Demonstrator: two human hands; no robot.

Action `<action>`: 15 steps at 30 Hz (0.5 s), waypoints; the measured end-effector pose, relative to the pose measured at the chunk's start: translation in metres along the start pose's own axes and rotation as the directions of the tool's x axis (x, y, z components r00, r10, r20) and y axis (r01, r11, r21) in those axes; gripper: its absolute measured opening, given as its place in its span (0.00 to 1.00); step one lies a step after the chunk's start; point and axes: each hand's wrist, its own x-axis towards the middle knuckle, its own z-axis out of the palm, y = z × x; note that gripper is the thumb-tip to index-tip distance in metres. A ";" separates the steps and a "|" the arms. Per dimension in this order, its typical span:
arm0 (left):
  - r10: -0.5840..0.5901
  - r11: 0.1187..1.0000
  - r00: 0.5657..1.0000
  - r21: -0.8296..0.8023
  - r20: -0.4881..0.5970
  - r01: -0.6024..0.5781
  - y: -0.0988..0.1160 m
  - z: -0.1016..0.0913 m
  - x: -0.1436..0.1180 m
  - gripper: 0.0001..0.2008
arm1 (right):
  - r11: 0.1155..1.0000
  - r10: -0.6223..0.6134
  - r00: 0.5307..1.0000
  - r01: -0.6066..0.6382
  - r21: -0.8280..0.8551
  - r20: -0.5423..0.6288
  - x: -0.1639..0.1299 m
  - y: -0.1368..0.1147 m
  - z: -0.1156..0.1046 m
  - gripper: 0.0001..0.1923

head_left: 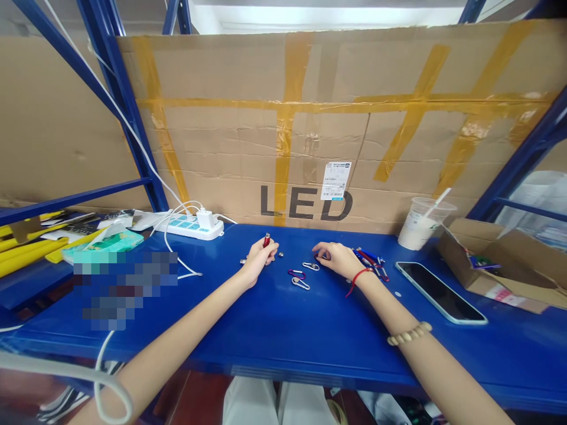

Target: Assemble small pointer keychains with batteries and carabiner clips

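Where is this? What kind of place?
Likely a storeroom or warehouse work area: a blue metal rack frame around a blue work surface, with a large taped cardboard sheet printed "LED" standing behind it.

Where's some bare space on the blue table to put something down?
There's bare table between the forearms, in front of the loose clips. Behind the left hand and right hand, a thin strip is free between the power strip and cup. It's crowded right of the right hand: more clips, phone and box.
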 end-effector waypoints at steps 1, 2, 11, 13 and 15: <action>-0.004 1.000 1.000 -0.001 0.002 0.004 0.001 0.000 0.000 0.14 | 0.999 0.018 1.000 -0.018 0.027 -0.003 0.000 0.001 0.000 0.13; -0.009 1.000 1.000 -0.001 0.003 0.009 0.001 0.000 -0.001 0.14 | 0.998 0.036 0.999 -0.035 0.059 -0.014 0.000 0.001 0.000 0.14; -0.062 0.995 0.994 -0.071 0.091 0.069 -0.005 0.007 -0.001 0.18 | 0.600 0.149 0.980 0.019 0.800 -0.135 0.004 -0.016 -0.019 0.21; -0.061 0.995 0.988 -0.064 0.141 0.071 -0.006 0.009 -0.002 0.18 | 0.524 0.091 0.993 0.022 0.851 -0.081 0.001 -0.027 -0.022 0.20; -0.054 0.997 0.976 -0.040 0.213 0.064 -0.005 0.011 -0.005 0.19 | 0.486 0.036 0.999 0.007 0.874 -0.028 -0.003 -0.037 -0.022 0.19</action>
